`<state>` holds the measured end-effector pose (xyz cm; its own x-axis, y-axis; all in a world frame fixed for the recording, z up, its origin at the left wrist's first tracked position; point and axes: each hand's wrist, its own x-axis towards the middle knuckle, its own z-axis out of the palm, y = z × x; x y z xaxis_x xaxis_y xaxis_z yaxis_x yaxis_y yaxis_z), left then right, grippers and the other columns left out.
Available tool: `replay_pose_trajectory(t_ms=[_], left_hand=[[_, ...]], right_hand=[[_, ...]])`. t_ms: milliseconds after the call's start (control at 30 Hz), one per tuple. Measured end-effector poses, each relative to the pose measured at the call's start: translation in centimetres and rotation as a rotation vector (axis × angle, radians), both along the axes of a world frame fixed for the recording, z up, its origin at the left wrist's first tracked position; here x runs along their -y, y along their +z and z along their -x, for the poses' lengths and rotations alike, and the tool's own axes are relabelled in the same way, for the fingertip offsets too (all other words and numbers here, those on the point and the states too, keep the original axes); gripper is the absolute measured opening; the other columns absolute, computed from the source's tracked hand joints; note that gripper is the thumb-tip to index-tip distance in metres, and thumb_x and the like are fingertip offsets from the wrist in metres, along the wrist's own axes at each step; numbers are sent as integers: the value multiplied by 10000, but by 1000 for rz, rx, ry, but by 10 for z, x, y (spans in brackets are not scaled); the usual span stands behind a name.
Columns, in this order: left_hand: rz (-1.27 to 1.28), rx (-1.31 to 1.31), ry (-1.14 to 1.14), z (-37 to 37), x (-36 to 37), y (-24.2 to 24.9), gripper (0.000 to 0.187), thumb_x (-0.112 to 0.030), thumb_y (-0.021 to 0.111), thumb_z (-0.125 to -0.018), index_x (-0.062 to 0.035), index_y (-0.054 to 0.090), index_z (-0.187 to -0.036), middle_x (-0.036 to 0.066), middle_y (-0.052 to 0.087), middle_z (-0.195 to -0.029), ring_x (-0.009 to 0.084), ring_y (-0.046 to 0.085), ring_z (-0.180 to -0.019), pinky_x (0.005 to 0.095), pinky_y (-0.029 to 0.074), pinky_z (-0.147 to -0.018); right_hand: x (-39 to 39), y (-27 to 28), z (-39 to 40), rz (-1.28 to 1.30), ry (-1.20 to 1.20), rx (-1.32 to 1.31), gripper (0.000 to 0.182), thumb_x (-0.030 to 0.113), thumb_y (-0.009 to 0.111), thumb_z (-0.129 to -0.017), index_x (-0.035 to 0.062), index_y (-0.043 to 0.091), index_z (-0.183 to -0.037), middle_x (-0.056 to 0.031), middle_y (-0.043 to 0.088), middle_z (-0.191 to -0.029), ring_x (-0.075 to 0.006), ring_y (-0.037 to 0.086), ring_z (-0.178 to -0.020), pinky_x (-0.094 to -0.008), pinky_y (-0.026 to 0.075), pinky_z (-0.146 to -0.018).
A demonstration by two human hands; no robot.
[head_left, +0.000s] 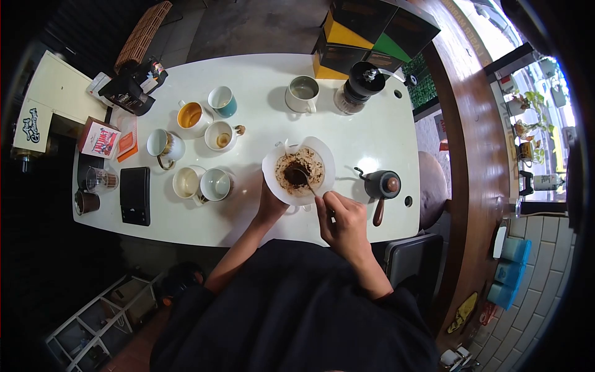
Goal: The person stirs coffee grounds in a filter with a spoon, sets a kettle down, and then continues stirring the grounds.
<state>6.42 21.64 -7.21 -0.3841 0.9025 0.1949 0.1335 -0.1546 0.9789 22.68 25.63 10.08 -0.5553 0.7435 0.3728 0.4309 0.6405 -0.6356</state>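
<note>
Your right hand point(342, 222) is closed on the handle of a thin metal spoon point(308, 184), whose long axis runs up and left from your fingers into the dark wet coffee grounds point(296, 175). Those sit inside the white paper filter cone point(273, 168), just ahead of you near the front edge of the white table point(248, 80). Your left hand point(271, 208) cups the filter's underside from the lower left, touching it; a dark gooseneck kettle with a wooden knob point(382, 185) stands just right of the filter.
</note>
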Motion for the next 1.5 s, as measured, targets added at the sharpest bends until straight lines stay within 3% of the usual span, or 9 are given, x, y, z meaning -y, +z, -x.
replay_pose_trajectory(t_ms=[533, 567, 767, 867, 1167, 1500], left_hand=[[32, -23, -24, 2, 1, -2, 759, -172, 843, -801, 32, 394, -1378, 157, 582, -1272, 250, 602, -1170, 386, 487, -1015], [32, -29, -19, 2, 0, -1, 759, -172, 843, -801, 32, 394, -1378, 157, 582, -1272, 250, 602, -1170, 386, 487, -1015], [46, -13, -17, 0, 1, 7, 737, -161, 844, -795, 29, 415, -1364, 152, 591, -1259, 246, 605, -1164, 380, 487, -1012], [59, 14, -12, 0, 1, 7, 733, -158, 856, -777, 28, 437, -1348, 151, 596, -1248, 248, 607, -1157, 379, 487, -1010], [28, -73, 20, 1, 1, -8, 776, -172, 894, -732, 24, 454, -1341, 152, 588, -1257, 265, 609, -1148, 384, 491, -999], [102, 105, -48, 1, 0, 4, 939, -145, 945, -641, 16, 400, -1389, 142, 573, -1287, 253, 598, -1178, 381, 496, -1013]], right_hand=[[-8, 0, -8, 62, -40, -37, 255, 76, 656, -937, 48, 513, -728, -78, 540, -596, -269, 521, -442, -368, 404, -448], [-7, 4, -5, 114, -7, -113, 263, 41, 628, -958, -13, 504, -732, -130, 480, -567, -245, 440, -418, -346, 338, -444], [-13, -15, 0, 91, -45, -84, 263, 46, 627, -959, -6, 503, -732, -136, 473, -567, -258, 437, -418, -347, 334, -443], [-12, -11, -2, 10, -68, -8, 268, 86, 648, -951, 46, 520, -719, -94, 555, -580, -259, 521, -420, -355, 401, -441], [-2, 4, -7, 119, 8, -47, 262, 84, 650, -947, 41, 521, -723, -91, 559, -595, -261, 538, -440, -362, 402, -442], [-6, 1, -5, 13, -57, -14, 244, 111, 647, -956, 42, 542, -747, -102, 576, -611, -286, 561, -462, -382, 415, -450]])
